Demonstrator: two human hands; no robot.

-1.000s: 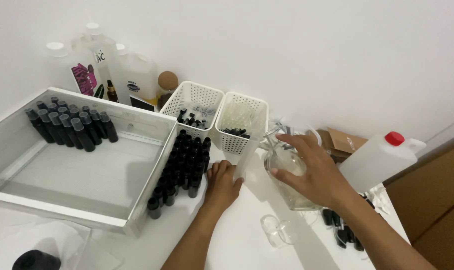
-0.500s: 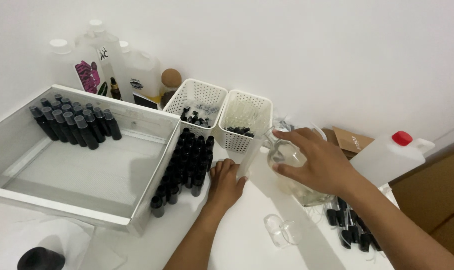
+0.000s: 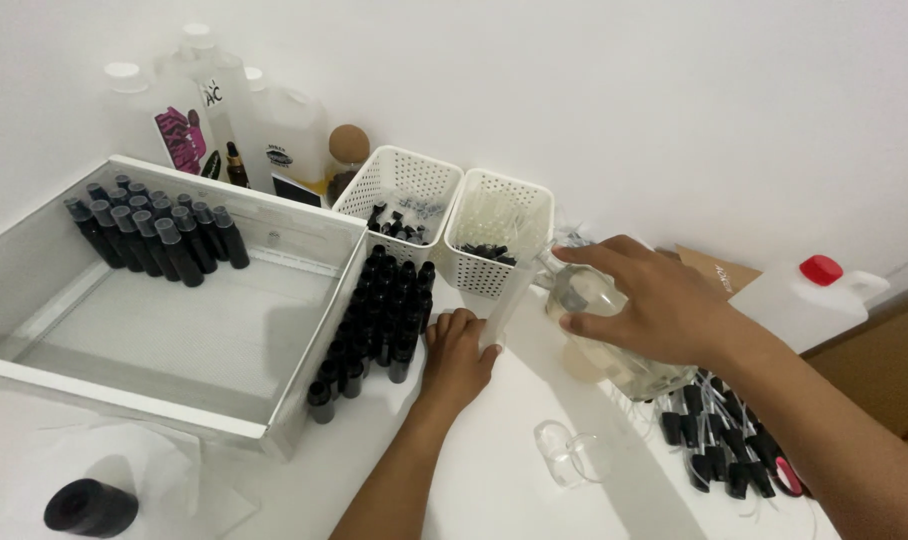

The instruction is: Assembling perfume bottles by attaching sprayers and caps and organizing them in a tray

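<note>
Two hands work mid-desk: the right hand (image 3: 664, 305) has its fingers clamped round a tilted clear bottle (image 3: 614, 345), spout toward the small black vials (image 3: 379, 310) beside the white tray (image 3: 304, 330). The left hand (image 3: 461, 355) curls at those vials; whether it grips one is hidden. Pouring seems underway, demanding a steady tilt.
</note>
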